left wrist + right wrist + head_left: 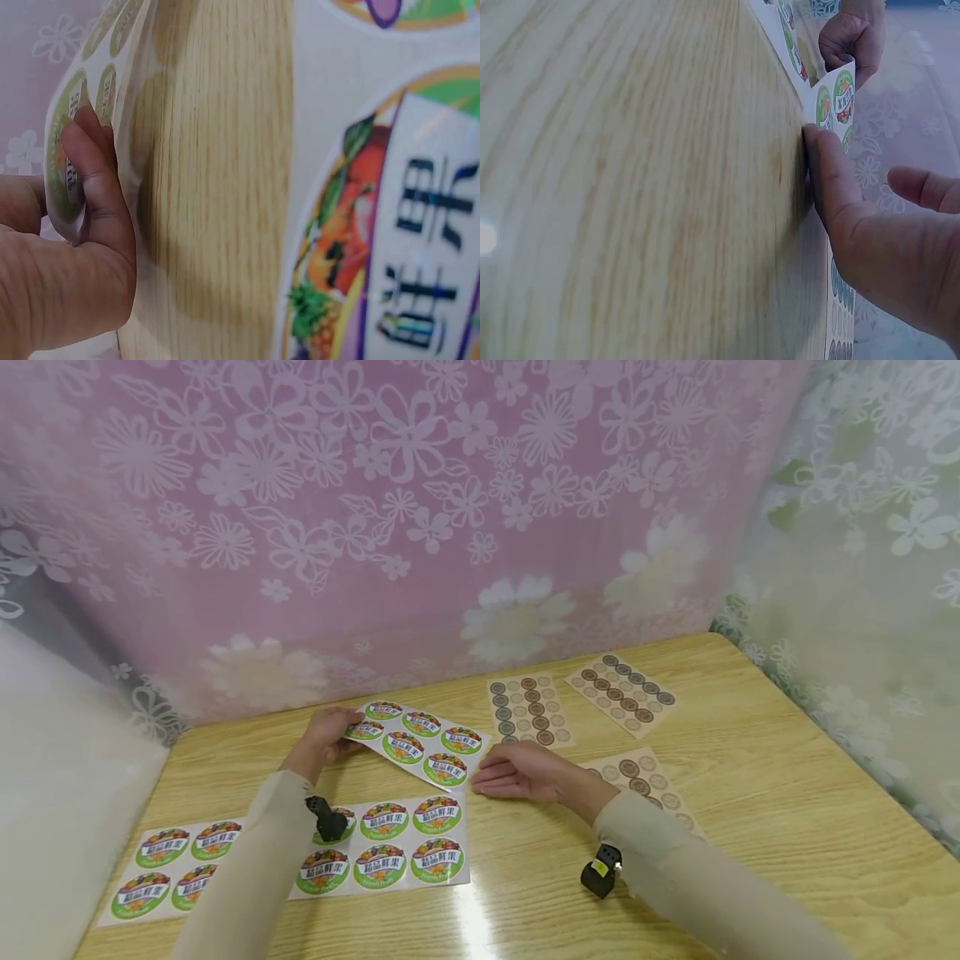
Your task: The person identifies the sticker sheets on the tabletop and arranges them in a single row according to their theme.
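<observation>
My left hand point(330, 735) pinches the left end of a white sheet of round fruit stickers point(423, 746), holding that end above the table. In the left wrist view the thumb is behind the sheet and the fingers of the left hand point(75, 281) are on its printed face. At the sheet's right end is my right hand point(528, 771), its fingers extended. The right wrist view shows the right hand point(900, 259) with its thumb apart and its fingertips at the sheet's edge. Below the raised sheet lies another fruit sticker sheet point(382, 846), flat on the table.
A third fruit sticker sheet point(168, 870) lies at the left, partly behind the left sleeve. Beige sheets with brown and grey round stickers lie right: one at the back point(531, 710), one angled point(621, 695), one partly under the right forearm point(652, 781). Flowered curtains point(420, 527) border the wooden table point(772, 793).
</observation>
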Tool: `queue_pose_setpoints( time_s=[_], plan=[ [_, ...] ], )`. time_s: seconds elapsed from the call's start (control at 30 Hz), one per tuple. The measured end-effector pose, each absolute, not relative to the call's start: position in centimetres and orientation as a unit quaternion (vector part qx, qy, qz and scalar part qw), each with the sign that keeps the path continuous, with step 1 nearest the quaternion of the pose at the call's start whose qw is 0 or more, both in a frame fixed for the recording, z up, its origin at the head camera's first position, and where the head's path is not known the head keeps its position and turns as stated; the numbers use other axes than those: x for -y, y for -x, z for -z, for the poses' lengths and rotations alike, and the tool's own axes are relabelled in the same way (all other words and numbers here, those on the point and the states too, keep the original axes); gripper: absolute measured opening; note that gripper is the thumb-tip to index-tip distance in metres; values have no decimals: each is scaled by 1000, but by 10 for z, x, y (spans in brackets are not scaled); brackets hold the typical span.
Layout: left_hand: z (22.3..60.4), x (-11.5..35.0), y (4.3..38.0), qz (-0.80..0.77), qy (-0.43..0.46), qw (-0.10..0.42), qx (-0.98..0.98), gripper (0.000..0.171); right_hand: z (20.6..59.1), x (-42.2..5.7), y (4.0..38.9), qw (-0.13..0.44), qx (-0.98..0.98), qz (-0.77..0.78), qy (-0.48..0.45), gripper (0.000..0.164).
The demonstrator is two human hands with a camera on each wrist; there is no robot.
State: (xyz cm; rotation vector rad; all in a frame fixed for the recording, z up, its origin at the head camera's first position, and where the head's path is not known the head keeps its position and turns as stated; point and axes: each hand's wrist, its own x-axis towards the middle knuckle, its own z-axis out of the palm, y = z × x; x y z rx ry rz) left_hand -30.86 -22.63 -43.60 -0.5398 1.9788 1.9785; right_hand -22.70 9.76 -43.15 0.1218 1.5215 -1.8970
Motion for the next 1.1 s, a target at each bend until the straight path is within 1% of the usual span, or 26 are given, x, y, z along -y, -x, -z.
queue_pose_setpoints(
  time_s=[0.17, 0.27, 0.33, 0.43, 0.53, 0.63, 0.73, 0.8, 0.87, 0.97, 1.1],
  plan=[
    [436, 226, 306, -693, 194, 148, -679, 52, 436, -91, 229, 348, -579, 735, -53, 34],
    [437, 227, 304, -677, 194, 142, -696, 50, 438, -87, 230, 326, -608, 722, -46, 32],
    [437, 228, 301, -650, 189, 135, -723, 48, 438, -84, 231, 296, -657, 693, -23, 32],
    [438, 231, 297, -604, 177, 118, -768, 44, 439, -79, 235, 230, -760, 607, 26, 35],
    [437, 232, 294, -565, 162, 102, -802, 41, 439, -73, 239, 173, -853, 488, 66, 46],
    [436, 234, 292, -533, 149, 90, -828, 37, 439, -65, 243, 136, -915, 370, 90, 56],
    [435, 235, 291, -499, 136, 87, -851, 38, 437, -56, 245, 124, -949, 274, 95, 74],
    [434, 237, 290, -484, 130, 92, -861, 38, 436, -52, 245, 127, -960, 234, 90, 88],
    [434, 239, 289, -471, 126, 96, -868, 38, 434, -50, 245, 133, -966, 206, 85, 97],
    [432, 242, 288, -467, 118, 99, -871, 39, 431, -49, 246, 133, -968, 193, 84, 101],
    [429, 246, 285, -474, 109, 104, -868, 38, 430, -49, 247, 134, -968, 192, 95, 101]
  ],
)
